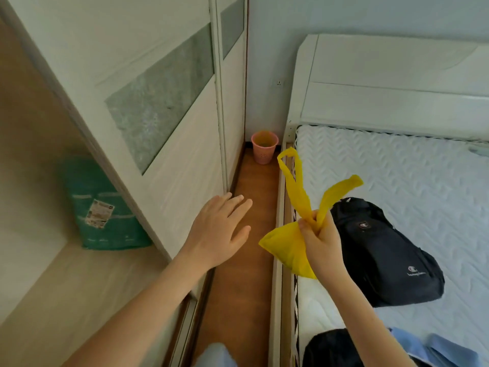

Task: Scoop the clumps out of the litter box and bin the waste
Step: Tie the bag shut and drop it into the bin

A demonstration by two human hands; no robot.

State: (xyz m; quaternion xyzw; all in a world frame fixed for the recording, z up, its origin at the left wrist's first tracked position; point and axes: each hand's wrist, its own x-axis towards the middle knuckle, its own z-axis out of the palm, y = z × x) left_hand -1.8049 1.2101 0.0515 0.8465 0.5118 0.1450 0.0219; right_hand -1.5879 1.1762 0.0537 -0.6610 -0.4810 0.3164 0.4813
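Low in the middle of the frame, the right hand (318, 242) grips a yellow plastic bag (288, 250) at its neck, fingers curled tight round the gathered plastic. The bag's small bulging body hangs to the left of and below the fist, and its two handle loops stick up above it, one toward the upper left, the other leaning right. To the left, the left hand (221, 229) is held out flat with fingers straight and slightly spread, holding nothing, just beside the lower edge of a white wardrobe door (169, 123) that fills the upper left. A narrow strip of brown wooden floor (246, 260) runs between the wardrobe and the bed (397, 160). At the far end of that strip, in the corner near the centre of the frame, stands a small pink bin (264, 147), well apart from both hands. On the quilted white mattress at the right lies a black backpack (383, 255), just behind the right hand. At the left, inside the open wardrobe, a green sack (105, 207) with a label stands on the shelf.
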